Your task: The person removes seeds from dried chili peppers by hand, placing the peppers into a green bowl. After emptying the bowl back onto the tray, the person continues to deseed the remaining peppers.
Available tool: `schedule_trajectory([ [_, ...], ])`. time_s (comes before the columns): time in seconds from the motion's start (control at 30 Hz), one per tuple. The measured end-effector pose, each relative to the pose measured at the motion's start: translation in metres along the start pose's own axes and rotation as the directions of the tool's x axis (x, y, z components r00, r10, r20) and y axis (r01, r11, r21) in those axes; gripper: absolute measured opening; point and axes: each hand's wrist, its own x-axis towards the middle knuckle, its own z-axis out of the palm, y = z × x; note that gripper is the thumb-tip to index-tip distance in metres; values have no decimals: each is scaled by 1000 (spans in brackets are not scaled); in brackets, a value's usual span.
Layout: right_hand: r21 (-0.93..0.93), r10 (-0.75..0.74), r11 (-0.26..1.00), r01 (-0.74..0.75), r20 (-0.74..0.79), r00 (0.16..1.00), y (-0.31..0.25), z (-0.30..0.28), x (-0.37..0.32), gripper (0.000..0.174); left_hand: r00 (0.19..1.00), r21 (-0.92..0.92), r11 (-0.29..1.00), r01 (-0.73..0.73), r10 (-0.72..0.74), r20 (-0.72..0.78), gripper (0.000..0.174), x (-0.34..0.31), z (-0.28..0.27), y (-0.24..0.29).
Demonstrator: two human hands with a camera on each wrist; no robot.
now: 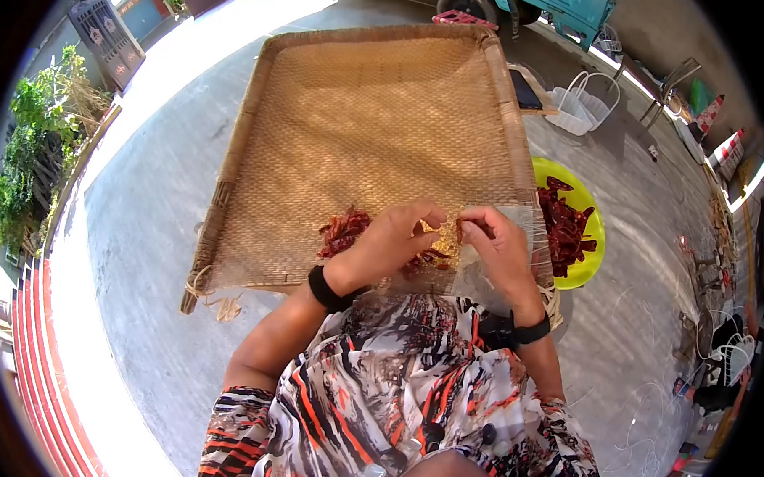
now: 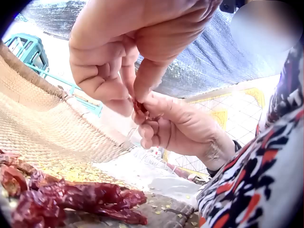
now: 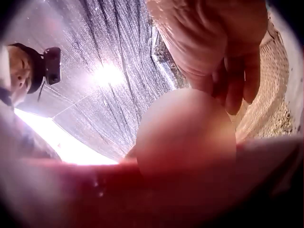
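Observation:
Both hands meet over the near edge of a woven tray [image 1: 361,112]. My right hand [image 1: 501,249] pinches a dried red chili [image 2: 141,109] between thumb and fingers. My left hand [image 1: 392,239] reaches in from the other side with curled fingers, its thumb and finger tips at the same chili in the left wrist view. Below the left hand lies a pile of dried chilies [image 2: 76,197], partly hidden by that hand in the head view. Pale yellow seeds [image 2: 71,170] are spread beside the pile. In the right wrist view, one hand [image 3: 209,42] shows, and blurred red fills the bottom.
A yellow-green basin [image 1: 597,233] of dried chilies [image 1: 565,228] stands right of the tray. Clear plastic [image 1: 522,216] lies by the right hand. A dark phone [image 1: 524,89] and a white basket [image 1: 576,111] are at the back right. A teal vehicle [image 1: 566,14] stands behind.

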Motion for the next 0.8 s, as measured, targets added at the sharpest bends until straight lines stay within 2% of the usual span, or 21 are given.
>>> schedule_trajectory([
  [0.07, -90, -34, 996, 22, -128, 991, -7, -22, -1, 16, 992, 141, 983, -113, 103, 78, 29, -8, -18, -9],
  [0.13, -334, -151, 941, 49, -286, 946, 3, -51, 0, 20, 973, 308, 924, -228, 201, 117, 35, -25, -30, -29],
  [0.17, -586, -302, 810, 33, -368, 879, 12, -64, 0, 22, 959, 408, 868, -282, 254, 123, 37, -36, -31, -48],
  [0.23, -913, -623, 386, -131, -362, 693, 24, -78, 2, 26, 949, 550, 774, -312, 281, 143, 38, -43, -31, -50],
  [0.3, -669, -296, 741, -60, -405, 865, 29, -72, -3, 30, 960, 639, 717, -277, 228, 159, 35, -45, -29, -43],
  [0.33, -489, -124, 870, -71, -356, 926, 19, -62, -5, 32, 966, 681, 685, -259, 200, 166, 33, -46, -28, -36],
  [0.37, -413, 81, 897, -157, -195, 978, 6, -47, -6, 34, 970, 720, 650, -243, 172, 172, 32, -46, -28, -31],
  [0.4, -425, 110, 900, -95, 9, 994, -4, -30, -7, 35, 965, 725, 640, -255, 213, 152, 31, -46, -27, -34],
  [0.43, -424, 134, 905, -33, 211, 968, -10, -17, -8, 37, 959, 731, 628, -266, 253, 131, 29, -46, -27, -36],
  [0.47, -412, 55, 909, 64, 271, 961, -8, -7, -8, 37, 931, 706, 640, -303, 357, 75, 28, -47, -25, -49],
  [0.53, -371, -101, 892, 258, 393, 914, 5, 10, -5, 37, 890, 664, 667, -336, 456, -7, 27, -47, -28, -53],
  [0.57, -395, -90, 880, 262, 403, 911, 8, 14, -2, 37, 889, 646, 687, -333, 458, -29, 27, -48, -30, -52],
  [0.63, -444, -66, 855, 269, 421, 905, 13, 21, 5, 36, 937, 590, 768, -250, 345, -52, 26, -50, -33, -51],
  [0.7, -425, -98, 849, 314, 458, 884, 22, 25, 9, 32, 994, 511, 857, -69, 105, -42, 24, -49, -32, -51],
  [0.8, -430, -83, 842, 326, 495, 865, 27, 29, 11, 29, 992, 161, 981, 103, -90, -87, 23, -46, -33, -41],
])
